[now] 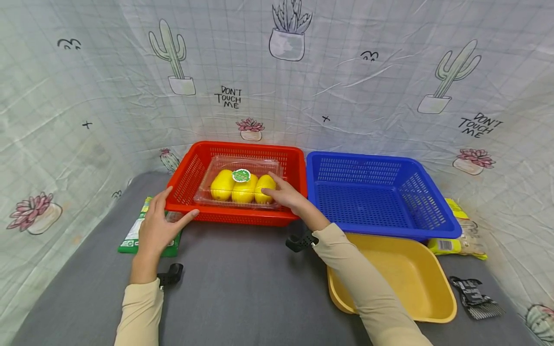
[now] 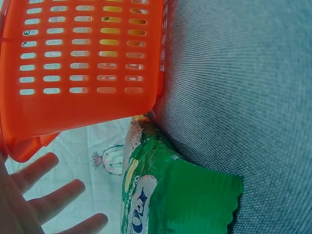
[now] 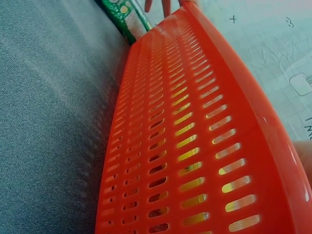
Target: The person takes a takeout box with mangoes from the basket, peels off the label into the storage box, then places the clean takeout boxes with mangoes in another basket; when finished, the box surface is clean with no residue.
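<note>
A clear plastic box (image 1: 207,185) with several yellow fruits (image 1: 243,191) inside lies in the red basket (image 1: 242,217). It carries a round green and white sticker. My right hand (image 1: 287,194) reaches over the basket's front rim, fingers and thumb extended at the box's right end; whether it presses the lid is unclear. At the basket's left front corner is my left hand (image 1: 157,226), its thumb near the rim. The left wrist view shows that hand's fingers (image 2: 58,197) straight and spread. Beneath it lies a green and white packet (image 2: 165,195), partly hidden by the hand and basket.
A blue basket (image 1: 363,204) stands right of the red one. In front of it sits a yellow tub (image 1: 415,278), partly covered by my right forearm. A yellow packet (image 1: 463,235) and a black mesh item (image 1: 476,298) lie at the right. Printed cloth hangs behind.
</note>
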`<state>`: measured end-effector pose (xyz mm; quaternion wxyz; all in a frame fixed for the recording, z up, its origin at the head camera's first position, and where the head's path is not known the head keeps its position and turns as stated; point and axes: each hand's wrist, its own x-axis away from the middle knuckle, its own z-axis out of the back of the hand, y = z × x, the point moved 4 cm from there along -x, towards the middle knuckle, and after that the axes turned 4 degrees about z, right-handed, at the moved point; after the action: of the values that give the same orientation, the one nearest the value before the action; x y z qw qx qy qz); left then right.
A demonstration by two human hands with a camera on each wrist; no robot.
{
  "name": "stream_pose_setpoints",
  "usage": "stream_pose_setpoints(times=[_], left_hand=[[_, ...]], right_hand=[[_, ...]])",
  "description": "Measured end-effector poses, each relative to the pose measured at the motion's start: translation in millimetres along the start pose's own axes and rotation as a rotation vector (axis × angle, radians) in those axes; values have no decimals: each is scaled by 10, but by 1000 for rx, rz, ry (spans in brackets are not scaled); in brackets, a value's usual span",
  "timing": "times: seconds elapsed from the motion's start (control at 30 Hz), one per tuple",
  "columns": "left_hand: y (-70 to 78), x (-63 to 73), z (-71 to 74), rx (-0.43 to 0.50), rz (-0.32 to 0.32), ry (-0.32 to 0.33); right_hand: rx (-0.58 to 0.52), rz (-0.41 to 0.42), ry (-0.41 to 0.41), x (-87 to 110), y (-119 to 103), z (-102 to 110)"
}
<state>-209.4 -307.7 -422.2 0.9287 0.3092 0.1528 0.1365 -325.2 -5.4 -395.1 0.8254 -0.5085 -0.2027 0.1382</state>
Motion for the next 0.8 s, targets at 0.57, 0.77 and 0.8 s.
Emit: stream_pose_setpoints(times=[0.57,0.77,0.8], left_hand=[[1,2,9,16,-4,3],[11,-4,15,12,-20,11],[12,-4,15,11,-21,12]], right_hand=[[-25,29,62,-5,-10,35],[-67,53,96,5,-11,49],[-67,50,107,8,-8,52]])
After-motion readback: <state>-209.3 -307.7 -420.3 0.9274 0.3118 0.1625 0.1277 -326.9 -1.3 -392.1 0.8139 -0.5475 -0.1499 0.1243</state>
